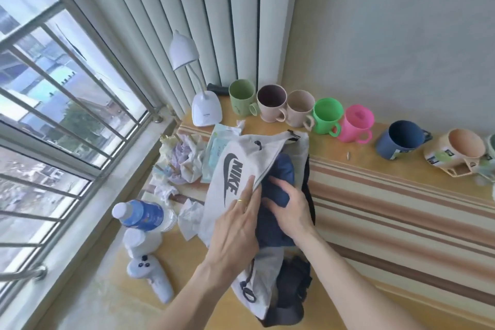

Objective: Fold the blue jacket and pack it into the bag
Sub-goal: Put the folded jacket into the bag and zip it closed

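Observation:
A white bag [230, 163] with a dark printed logo lies on the yellow table, its opening facing right. The folded blue jacket [281, 169] sits inside that opening, partly hidden by the bag's flap. My left hand [238, 225], a ring on one finger, presses on the bag's upper flap and grips its edge. My right hand [289, 206] is pushed into the opening with its fingers closed on the blue jacket. Dark straps of the bag [292, 289] bunch up near me.
A row of coloured mugs [326, 115] lines the wall at the back. A white desk lamp [206, 107], crumpled tissues [184, 163], a water bottle [142, 214] and a white controller [152, 276] crowd the window side. A striped cloth [388, 195] covers the table's right.

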Motion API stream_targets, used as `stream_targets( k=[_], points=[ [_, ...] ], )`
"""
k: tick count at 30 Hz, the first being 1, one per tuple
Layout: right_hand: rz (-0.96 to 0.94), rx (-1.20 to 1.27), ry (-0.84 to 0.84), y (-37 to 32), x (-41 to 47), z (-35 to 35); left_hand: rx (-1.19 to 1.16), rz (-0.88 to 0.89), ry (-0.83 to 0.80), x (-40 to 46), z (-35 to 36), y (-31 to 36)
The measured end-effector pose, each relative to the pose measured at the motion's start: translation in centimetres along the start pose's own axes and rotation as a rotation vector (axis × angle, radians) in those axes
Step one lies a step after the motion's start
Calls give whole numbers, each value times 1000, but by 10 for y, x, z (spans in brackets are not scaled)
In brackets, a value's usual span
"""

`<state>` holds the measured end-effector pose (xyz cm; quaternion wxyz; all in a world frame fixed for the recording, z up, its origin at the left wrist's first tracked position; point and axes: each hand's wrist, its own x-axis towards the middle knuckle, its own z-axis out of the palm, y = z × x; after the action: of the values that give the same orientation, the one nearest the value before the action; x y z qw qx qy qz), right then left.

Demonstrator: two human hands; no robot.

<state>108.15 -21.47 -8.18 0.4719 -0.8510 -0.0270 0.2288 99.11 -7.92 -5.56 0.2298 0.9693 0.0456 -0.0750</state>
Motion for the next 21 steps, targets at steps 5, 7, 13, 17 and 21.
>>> stream_targets(
  k=[5, 7, 13, 17, 21],
  points=[
    [-39, -71, -93, -6, 22, 40, -36, 18, 31, -5, -7, -14],
    [-69, -111, -162, -15, 24, 58, -38, 38, 39, -4, -6, -15],
    [-94, -327, -465, -2, 4, 48, -67, 21, 61, -7, 13, -23],
    [-247, -602, -436, 23, -17, 12, -137, 13, 60, -10, 16, -18],
    [-401, -863, -312, 34, -36, -8, -160, 27, 44, -6, 28, -15]
  ],
)
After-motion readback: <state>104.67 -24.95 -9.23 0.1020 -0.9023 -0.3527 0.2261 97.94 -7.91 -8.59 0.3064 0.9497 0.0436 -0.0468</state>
